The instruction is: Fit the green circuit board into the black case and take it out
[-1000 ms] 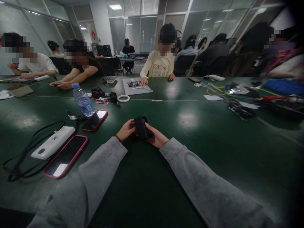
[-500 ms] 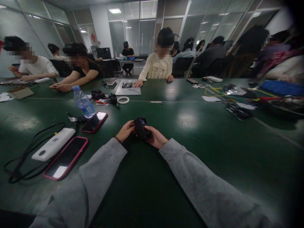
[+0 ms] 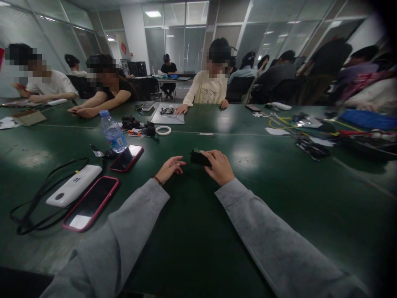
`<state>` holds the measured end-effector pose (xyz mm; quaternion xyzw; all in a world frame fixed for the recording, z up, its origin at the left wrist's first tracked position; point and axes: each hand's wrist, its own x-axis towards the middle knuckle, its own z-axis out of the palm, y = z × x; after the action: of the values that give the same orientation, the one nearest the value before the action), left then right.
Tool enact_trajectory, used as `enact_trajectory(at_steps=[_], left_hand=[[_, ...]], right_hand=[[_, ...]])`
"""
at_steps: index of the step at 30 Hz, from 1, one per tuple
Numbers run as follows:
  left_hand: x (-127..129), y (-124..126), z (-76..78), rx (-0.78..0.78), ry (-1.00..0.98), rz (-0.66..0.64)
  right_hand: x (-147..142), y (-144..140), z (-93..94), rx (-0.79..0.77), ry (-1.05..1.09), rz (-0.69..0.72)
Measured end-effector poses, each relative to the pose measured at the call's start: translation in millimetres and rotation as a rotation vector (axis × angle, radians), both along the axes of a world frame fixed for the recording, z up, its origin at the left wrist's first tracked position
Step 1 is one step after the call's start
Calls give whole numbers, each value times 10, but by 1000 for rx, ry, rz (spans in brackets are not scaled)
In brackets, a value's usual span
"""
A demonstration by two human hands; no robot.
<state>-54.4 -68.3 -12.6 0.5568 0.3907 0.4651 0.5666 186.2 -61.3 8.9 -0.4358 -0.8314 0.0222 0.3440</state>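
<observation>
My right hand (image 3: 219,166) hides part of the black box (image 3: 197,158); the bottom edge crops my grey sleeves (image 3: 266,227); the parts (image 3: 167,111) opposite me are too small to identify.

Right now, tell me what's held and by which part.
The right hand holds the black box by its right end; the left hand holds nothing.

Glass partitions (image 3: 195,45) run across the back, with a bright rectangular light (image 3: 153,14) showing in an upper pane. Beside them rises a white column (image 3: 132,37). Black chairs (image 3: 240,88) stand beyond the glossy dark-green counter (image 3: 294,198), which carries pale reflections (image 3: 245,159).
</observation>
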Motion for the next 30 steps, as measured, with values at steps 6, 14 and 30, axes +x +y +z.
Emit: enact_trajectory(at_steps=[6, 14, 30], left_hand=[[7, -3, 11, -20, 14, 8], [-3, -18, 28, -10, 17, -4], [-17, -18, 36, -11, 32, -23]], right_hand=[[26, -53, -109, 104, -305, -73], [56, -145, -210, 108, -190, -76], [1425, 26, -347, 437, -325, -440]])
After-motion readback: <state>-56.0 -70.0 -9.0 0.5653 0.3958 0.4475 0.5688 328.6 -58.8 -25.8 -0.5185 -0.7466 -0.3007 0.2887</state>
